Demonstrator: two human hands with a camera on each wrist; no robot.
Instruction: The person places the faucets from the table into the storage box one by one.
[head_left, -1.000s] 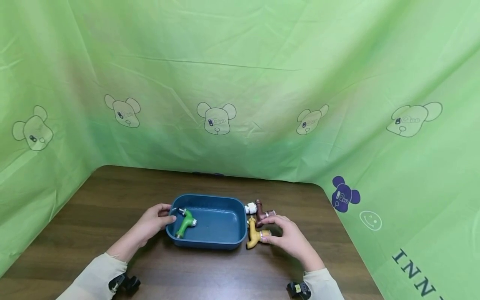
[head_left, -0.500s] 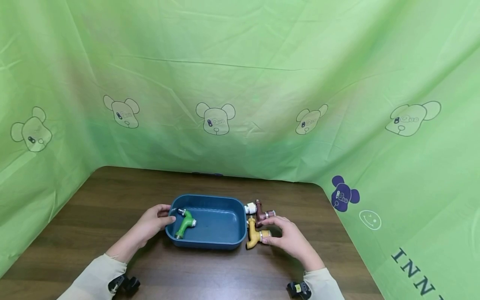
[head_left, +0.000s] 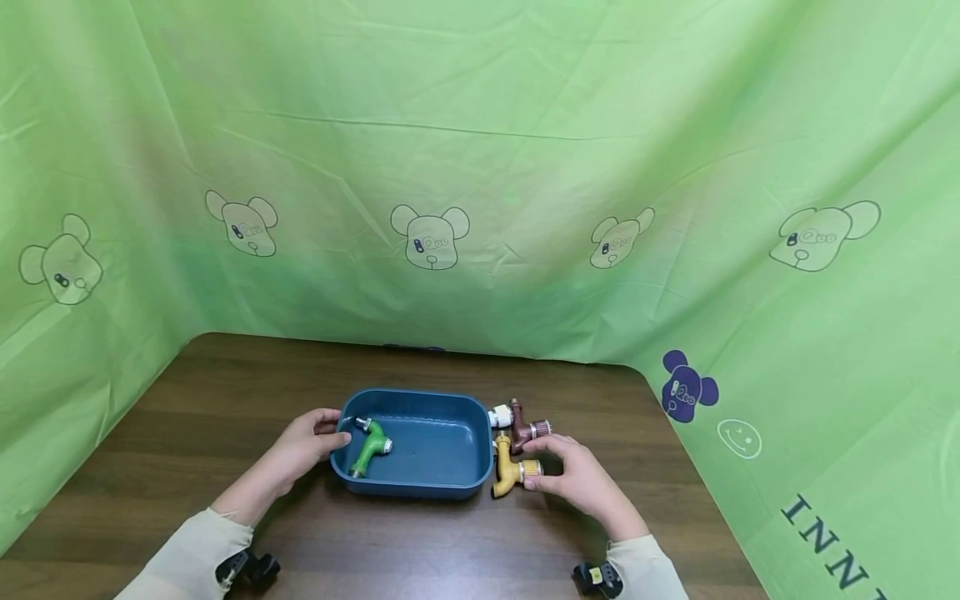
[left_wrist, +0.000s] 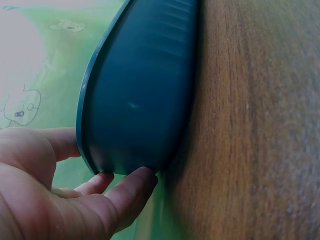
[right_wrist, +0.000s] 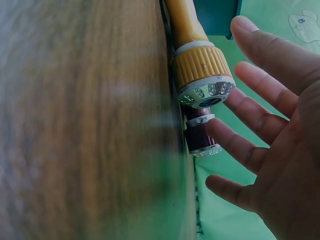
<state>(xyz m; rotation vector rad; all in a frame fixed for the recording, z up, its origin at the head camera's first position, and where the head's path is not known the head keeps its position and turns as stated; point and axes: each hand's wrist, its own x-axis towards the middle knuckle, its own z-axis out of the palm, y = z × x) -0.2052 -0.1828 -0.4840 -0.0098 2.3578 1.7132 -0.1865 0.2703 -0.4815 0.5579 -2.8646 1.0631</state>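
In the head view a blue tub (head_left: 435,417) stands on the wooden table, with a green tap (head_left: 372,446) lying at its left end. My left hand (head_left: 303,450) holds that end, thumb over the rim, and in the left wrist view fingertips touch the tub's wall (left_wrist: 135,100). Against the tub's right side lie a yellow tap (head_left: 504,475) and a maroon tap (head_left: 519,429). My right hand (head_left: 581,479) is beside them, its fingers spread around the yellow tap's ribbed collar (right_wrist: 202,65) without closing on it.
A white ribbed piece (head_left: 501,417) sits between the tub and the maroon tap, partly hidden. Green printed cloth (head_left: 435,167) surrounds the wooden tabletop (head_left: 420,550) at the back and sides. Dark wrist devices (head_left: 597,577) show at both sleeves.
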